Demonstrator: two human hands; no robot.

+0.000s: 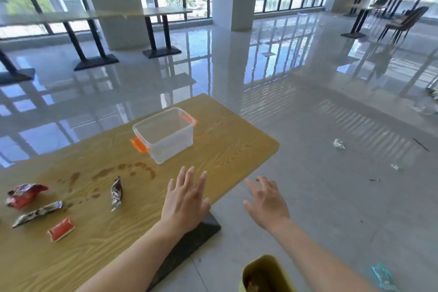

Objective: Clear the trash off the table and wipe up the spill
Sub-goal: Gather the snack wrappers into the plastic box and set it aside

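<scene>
A wooden table (227,156) carries a brown spill (111,173) and several wrappers: a crumpled red one (25,194), a long dark one (38,213), a small red packet (61,229) and a dark twisted one (116,193). My left hand (187,199) hovers open with spread fingers over the table's near right edge, right of the wrappers. My right hand (266,201) is open too, past the table edge above the floor. Neither hand holds anything.
A clear plastic box (166,135) with orange latches stands behind the spill. A yellow-green bin (267,272) sits on the floor below my right arm. Scraps of litter (339,143) and a blue wrapper (384,276) lie on the glossy floor. Other tables and chairs stand far back.
</scene>
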